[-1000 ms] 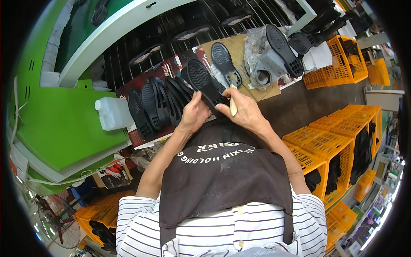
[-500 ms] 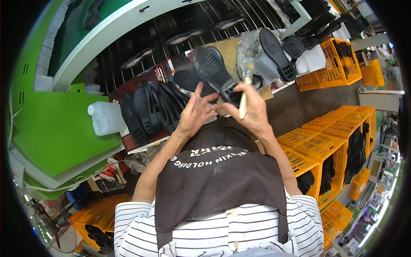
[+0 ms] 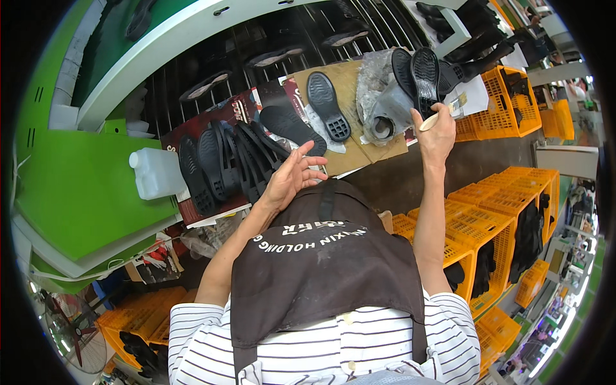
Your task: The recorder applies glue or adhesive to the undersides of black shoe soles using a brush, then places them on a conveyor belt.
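My right hand (image 3: 439, 136) is closed round a pale-handled brush (image 3: 428, 122) and pinches the lower end of a black shoe sole (image 3: 425, 72). That sole is shiny, as if wet, and overlaps another black sole (image 3: 403, 69) beside it. With fingers spread and nothing in them, my left hand (image 3: 294, 176) hovers just below a dark sole (image 3: 290, 127) lying on the board. Between the hands, one more sole (image 3: 329, 106) rests tread up on brown cardboard (image 3: 354, 90). A plastic-wrapped jug (image 3: 393, 106) lies near my right hand.
Several black soles (image 3: 221, 163) stand in a row at left, beside a white plastic jug (image 3: 157, 174). Behind them runs a rack of metal bars (image 3: 256, 74) carrying more soles. Orange crates (image 3: 478, 212) are stacked at right, and another orange crate (image 3: 513, 106) stands farther back.
My right hand has carried the shiny sole and the brush from the middle to the right, next to the other sole. My left hand has stayed about where it was.
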`<action>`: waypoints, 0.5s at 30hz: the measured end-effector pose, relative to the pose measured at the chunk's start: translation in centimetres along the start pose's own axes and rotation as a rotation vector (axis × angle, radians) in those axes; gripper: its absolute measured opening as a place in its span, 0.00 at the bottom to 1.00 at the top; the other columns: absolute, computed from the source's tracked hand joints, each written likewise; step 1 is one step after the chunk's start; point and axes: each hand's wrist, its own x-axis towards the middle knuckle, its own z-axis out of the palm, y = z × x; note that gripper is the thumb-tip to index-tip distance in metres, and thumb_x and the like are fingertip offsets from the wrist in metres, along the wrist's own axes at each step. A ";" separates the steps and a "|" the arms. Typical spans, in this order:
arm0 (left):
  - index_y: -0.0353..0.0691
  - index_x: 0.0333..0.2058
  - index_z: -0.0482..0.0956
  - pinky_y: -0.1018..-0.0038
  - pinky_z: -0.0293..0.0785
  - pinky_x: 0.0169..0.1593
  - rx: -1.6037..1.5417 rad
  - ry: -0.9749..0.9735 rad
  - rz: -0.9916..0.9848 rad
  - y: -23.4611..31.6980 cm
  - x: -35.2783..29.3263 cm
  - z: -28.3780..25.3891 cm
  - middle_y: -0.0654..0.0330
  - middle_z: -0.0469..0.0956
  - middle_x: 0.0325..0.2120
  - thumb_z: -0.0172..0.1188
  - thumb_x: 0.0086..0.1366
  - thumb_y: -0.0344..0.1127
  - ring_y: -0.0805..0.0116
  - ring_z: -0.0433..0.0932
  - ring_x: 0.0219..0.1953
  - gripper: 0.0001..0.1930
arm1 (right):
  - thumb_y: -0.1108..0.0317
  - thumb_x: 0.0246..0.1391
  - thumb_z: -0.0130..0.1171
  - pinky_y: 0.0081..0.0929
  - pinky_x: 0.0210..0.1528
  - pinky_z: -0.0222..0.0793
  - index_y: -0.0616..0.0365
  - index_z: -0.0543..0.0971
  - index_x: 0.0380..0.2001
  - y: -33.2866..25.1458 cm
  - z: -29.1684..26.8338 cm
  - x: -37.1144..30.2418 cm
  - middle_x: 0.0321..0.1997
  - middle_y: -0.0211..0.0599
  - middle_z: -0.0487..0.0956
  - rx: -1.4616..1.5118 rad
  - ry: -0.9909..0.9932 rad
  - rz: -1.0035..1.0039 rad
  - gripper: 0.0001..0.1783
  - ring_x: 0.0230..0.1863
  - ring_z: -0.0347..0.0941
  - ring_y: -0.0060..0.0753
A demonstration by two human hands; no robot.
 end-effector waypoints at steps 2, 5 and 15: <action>0.42 0.65 0.52 0.72 0.70 0.50 0.010 -0.001 -0.013 -0.2 -0.1 -0.3 0.51 0.71 0.52 0.30 0.73 0.56 0.63 0.75 0.47 0.31 | 0.54 0.39 0.73 0.42 0.40 0.67 0.58 0.74 0.36 -0.3 0.1 -0.5 0.30 0.43 0.76 -0.028 -0.014 0.020 0.26 0.36 0.72 0.50; 0.40 0.64 0.55 0.72 0.69 0.51 0.034 -0.010 -0.052 -0.3 -0.1 -0.5 0.52 0.72 0.51 0.30 0.73 0.56 0.65 0.75 0.47 0.31 | 0.52 0.40 0.72 0.42 0.39 0.67 0.58 0.74 0.35 -0.4 0.3 -0.5 0.31 0.44 0.76 -0.053 -0.003 0.032 0.26 0.37 0.71 0.50; 0.40 0.61 0.62 0.81 0.70 0.44 0.251 0.100 -0.093 -0.8 -0.6 0.0 0.61 0.77 0.43 0.47 0.70 0.49 0.75 0.77 0.41 0.27 | 0.65 0.47 0.70 0.39 0.49 0.68 0.62 0.73 0.40 -2.5 -2.3 -0.3 0.46 0.52 0.77 0.198 0.084 -0.060 0.21 0.47 0.74 0.48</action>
